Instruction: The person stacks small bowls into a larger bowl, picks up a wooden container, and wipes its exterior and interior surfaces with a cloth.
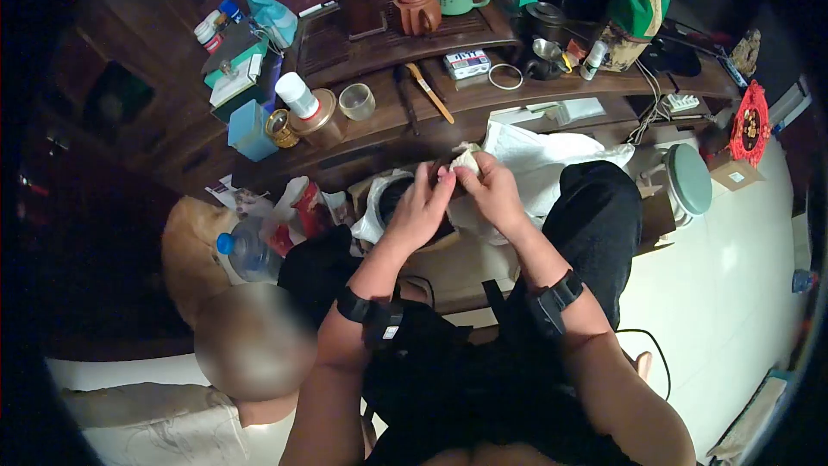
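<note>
cluttered wooden surface (483, 95) ahead; left hand (420, 207) and right hand (493, 192) pinch a paper wad (467, 158): likely soft, light, best held by its edges.

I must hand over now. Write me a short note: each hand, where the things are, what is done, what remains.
Left hand and right hand: both pinch one small pale wad, fingertips together, in front of the wooden table.
Below the hands: a dark round container with a white liner. A white cloth lies to its right.
Done: the wad is up, in hand.
Left: it is not yet put down. What it is, I cannot tell.
</note>
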`<state>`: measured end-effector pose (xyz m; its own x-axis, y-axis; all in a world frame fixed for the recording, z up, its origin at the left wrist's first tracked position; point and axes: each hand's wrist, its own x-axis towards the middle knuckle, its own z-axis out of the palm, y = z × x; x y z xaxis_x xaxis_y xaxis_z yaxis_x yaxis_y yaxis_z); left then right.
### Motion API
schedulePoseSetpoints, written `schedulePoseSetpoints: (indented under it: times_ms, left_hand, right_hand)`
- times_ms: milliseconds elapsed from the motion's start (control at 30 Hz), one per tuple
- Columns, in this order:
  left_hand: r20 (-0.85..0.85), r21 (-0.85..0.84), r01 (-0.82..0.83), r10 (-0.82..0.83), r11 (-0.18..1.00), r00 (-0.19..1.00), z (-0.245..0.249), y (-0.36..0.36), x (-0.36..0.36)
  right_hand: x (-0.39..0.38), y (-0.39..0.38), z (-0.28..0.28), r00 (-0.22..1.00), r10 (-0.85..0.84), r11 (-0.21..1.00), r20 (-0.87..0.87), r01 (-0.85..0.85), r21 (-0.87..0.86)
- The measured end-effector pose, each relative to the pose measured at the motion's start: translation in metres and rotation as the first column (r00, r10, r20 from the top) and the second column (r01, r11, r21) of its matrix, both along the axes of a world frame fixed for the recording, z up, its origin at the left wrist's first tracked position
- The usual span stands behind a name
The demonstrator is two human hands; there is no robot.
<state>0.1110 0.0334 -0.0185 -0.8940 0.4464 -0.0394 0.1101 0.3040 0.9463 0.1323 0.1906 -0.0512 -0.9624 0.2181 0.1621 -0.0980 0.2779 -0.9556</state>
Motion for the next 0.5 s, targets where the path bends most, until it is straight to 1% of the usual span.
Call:
schedulePoseSetpoints:
  times_ms: [33, 67, 100, 133, 200, 233, 267, 300, 333, 367, 400, 433, 467, 500]
  left_hand:
    - [-0.118, -0.114, -0.045, 0.031, 0.992, 0.993, 0.002, -0.003, -0.002]
    - [-0.139, -0.133, -0.028, 0.01, 0.991, 0.99, 0.001, -0.006, -0.006]
    - [-0.134, -0.14, -0.019, 0.0, 0.99, 0.991, 0.003, -0.008, -0.008]
    - [-0.132, -0.148, -0.011, -0.009, 0.989, 0.991, 0.004, -0.008, -0.009]
    - [-0.154, -0.093, -0.072, 0.057, 0.993, 0.986, 0.0, -0.003, -0.004]
    - [-0.164, -0.065, -0.103, 0.091, 0.993, 0.982, -0.003, 0.0, -0.002]
    - [-0.157, -0.023, -0.125, 0.12, 0.992, 0.98, -0.009, 0.003, -0.001]
    - [-0.148, 0.019, -0.145, 0.146, 0.989, 0.978, -0.016, 0.005, -0.002]
    - [-0.139, 0.06, -0.165, 0.171, 0.985, 0.975, -0.022, 0.007, -0.002]
    - [-0.248, 0.055, -0.158, 0.166, 0.986, 0.954, -0.028, 0.007, -0.001]
    - [-0.241, 0.065, -0.17, 0.181, 0.983, 0.954, -0.029, 0.01, 0.002]
    - [-0.234, 0.075, -0.184, 0.196, 0.98, 0.952, -0.03, 0.012, 0.004]
    - [-0.227, 0.085, -0.199, 0.213, 0.976, 0.95, -0.031, 0.013, 0.004]
    - [-0.261, 0.009, -0.161, 0.157, 0.987, 0.953, -0.031, 0.009, -0.001]
  right_hand:
    - [0.005, 0.003, 0.02, 0.999, -0.014, 0.975, -0.038, 0.022, 0.219]
    - [0.008, 0.005, 0.03, 0.997, -0.018, 0.903, -0.077, 0.05, 0.428]
    - [0.007, 0.007, 0.03, 0.992, -0.001, 0.886, -0.125, 0.059, 0.459]
    - [0.007, 0.007, 0.029, 0.997, 0.002, 0.934, -0.073, 0.024, 0.358]
    - [0.003, 0.006, 0.022, 0.999, 0.028, 0.99, 0.029, -0.032, 0.137]
    - [-0.001, 0.003, 0.011, 0.999, 0.039, 0.996, 0.018, -0.037, -0.077]
    - [-0.006, -0.003, -0.003, 0.999, 0.047, 0.957, 0.006, -0.044, -0.287]
    - [-0.008, -0.011, 0.001, 0.999, 0.052, 0.873, -0.008, -0.049, -0.485]
    - [-0.005, -0.017, 0.006, 0.995, 0.073, 0.793, 0.068, -0.017, -0.609]
    - [0.0, -0.021, 0.011, 0.985, 0.105, 0.696, 0.137, 0.026, -0.718]
    - [0.005, -0.024, 0.019, 0.969, 0.147, 0.585, 0.199, 0.077, -0.807]
    - [0.006, -0.025, 0.011, 0.964, 0.167, 0.575, 0.205, 0.074, -0.815]
    - [0.009, -0.027, 0.011, 0.965, 0.165, 0.607, 0.204, 0.064, -0.792]
    - [0.012, -0.03, 0.012, 0.965, 0.164, 0.638, 0.205, 0.054, -0.768]
